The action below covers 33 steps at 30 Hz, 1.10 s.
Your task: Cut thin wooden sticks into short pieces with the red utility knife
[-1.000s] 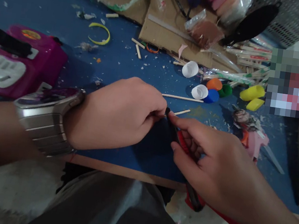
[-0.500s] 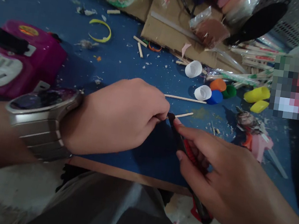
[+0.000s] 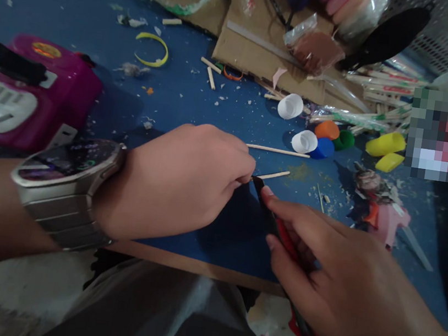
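Bent into a fist at the middle of the blue table, my left hand wears a metal watch and pinches a thin wooden stick. The stick's right end sticks out past the fingers; the rest is hidden under the hand. My right hand is wrapped around a black and red utility knife. Its dark tip meets the stick close to my left fingertips. A second wooden stick lies just beyond, partly behind my left hand.
At left stands a magenta plastic box with sockets. White caps and coloured caps lie beyond my right hand, near bundled sticks. A pink glue gun rests at right. Cardboard lies at the back; scraps are scattered about.
The whole view has shifted slightly, so things appear a little lower. Both hands keep their grips, and the knife tip stays against the stick.
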{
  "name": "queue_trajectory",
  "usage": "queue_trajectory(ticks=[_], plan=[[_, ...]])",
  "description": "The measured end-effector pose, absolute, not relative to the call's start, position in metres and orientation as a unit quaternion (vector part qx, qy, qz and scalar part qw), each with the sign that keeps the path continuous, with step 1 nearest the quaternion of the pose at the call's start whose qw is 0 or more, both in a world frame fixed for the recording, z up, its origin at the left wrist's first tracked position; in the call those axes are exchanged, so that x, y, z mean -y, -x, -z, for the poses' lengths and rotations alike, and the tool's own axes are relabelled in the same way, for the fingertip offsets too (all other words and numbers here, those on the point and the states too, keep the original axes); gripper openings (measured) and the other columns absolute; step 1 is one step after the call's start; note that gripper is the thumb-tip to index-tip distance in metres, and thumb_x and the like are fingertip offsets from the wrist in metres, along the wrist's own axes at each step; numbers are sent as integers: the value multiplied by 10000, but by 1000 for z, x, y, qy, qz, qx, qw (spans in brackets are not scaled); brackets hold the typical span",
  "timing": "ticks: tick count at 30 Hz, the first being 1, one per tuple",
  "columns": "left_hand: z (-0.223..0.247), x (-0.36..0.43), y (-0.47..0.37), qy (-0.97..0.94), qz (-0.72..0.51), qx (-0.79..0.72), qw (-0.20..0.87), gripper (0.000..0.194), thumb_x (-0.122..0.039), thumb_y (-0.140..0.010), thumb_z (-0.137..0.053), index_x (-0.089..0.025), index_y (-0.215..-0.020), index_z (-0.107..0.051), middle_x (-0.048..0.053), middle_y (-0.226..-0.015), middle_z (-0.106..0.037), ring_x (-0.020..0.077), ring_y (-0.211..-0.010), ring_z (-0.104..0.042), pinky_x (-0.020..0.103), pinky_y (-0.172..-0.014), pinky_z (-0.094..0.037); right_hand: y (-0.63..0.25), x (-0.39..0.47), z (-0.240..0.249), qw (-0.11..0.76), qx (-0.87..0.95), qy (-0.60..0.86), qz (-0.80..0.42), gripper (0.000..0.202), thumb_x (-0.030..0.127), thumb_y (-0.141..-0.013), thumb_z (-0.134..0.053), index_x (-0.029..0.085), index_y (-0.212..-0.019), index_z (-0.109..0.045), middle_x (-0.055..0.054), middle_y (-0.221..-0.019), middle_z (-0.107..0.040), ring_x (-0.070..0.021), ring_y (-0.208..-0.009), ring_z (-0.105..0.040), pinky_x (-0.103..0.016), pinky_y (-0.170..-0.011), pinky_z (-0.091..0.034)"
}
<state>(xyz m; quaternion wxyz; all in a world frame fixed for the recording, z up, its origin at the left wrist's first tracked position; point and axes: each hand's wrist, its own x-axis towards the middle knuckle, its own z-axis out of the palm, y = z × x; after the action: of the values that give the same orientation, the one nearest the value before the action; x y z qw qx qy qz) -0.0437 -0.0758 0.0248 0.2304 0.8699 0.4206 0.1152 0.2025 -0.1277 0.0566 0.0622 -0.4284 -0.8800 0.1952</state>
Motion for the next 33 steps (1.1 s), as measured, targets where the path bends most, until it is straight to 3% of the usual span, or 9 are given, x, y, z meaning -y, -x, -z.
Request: queue_trajectory(ticks=[5, 13, 17, 20, 22, 25, 30, 33], plan=[[-25, 78, 45, -864, -121, -427, 239, 266, -128, -1031, -570, -246, -865, -741, 33, -966, -799, 247, -833, -728, 403, -737, -478, -205, 125, -57, 64, 880, 424, -205, 391, 158, -1053, -556, 124, -1396, -742, -185, -1263, -904, -371, -1040, -919, -467, -786, -783], [-19, 77, 49, -868, -133, -419, 233, 237, -145, -1008, -569, -253, -907, -755, 34, -943, -794, 249, -843, -743, 401, -729, -509, -212, 125, -58, 75, 854, 442, -263, 417, 199, -1062, -605, 234, -1474, -658, -83, -1303, -906, -303, -1094, -910, -408, -863, -757], [-20, 76, 51, -868, -145, -413, 233, 234, -146, -1004, -573, -251, -921, -765, 30, -939, -797, 243, -846, -745, 396, -744, -517, -212, 126, -61, 87, 854, 440, -266, 476, 199, -1045, -626, 277, -1515, -623, -14, -1077, -906, -225, -812, -880, -325, -679, -674], [-21, 76, 53, -870, -155, -410, 227, 211, -172, -1015, -588, -251, -936, -767, 23, -916, -791, 224, -785, -722, 388, -715, -495, -215, 117, -56, 105, 840, 500, -180, 525, 191, -1048, -621, 230, -1572, -604, 36, -802, -801, -188, -548, -726, -320, -522, -515], [-19, 75, 55, -873, -159, -409, 212, 172, -234, -1034, -620, -259, -961, -774, 20, -909, -784, 221, -751, -701, 386, -679, -474, -219, 109, -51, 90, 840, 515, -144, 592, 232, -1043, -626, 176, -1630, -570, 30, -743, -738, -206, -531, -675, -336, -527, -466], [-17, 75, 58, -883, -155, -404, 183, 166, -326, -1058, -659, -263, -977, -789, 25, -910, -776, 234, -755, -705, 389, -653, -460, -225, 100, -45, 70, 845, 512, -133, 635, 240, -1034, -613, 159, -1660, -550, -9, -812, -760, -223, -604, -686, -337, -572, -449], [-16, 76, 61, -896, -143, -392, 150, 313, -316, -1124, -554, -255, -944, -802, 32, -912, -787, 235, -785, -742, 394, -678, -490, -238, 92, -45, 33, 849, 519, -91, 582, 293, -1015, -617, 175, -1584, -649, -30, -777, -736, -257, -614, -656, -355, -589, -369], [-17, 77, 60, -901, -145, -389, 128, 330, -320, -1134, -538, -243, -945, -797, 40, -918, -791, 241, -789, -755, 397, -663, -487, -245, 88, -47, 30, 842, 535, -61, 590, 324, -1002, -633, 181, -1573, -668, -61, -855, -757, -264, -622, -638, -365, -608, -365]])
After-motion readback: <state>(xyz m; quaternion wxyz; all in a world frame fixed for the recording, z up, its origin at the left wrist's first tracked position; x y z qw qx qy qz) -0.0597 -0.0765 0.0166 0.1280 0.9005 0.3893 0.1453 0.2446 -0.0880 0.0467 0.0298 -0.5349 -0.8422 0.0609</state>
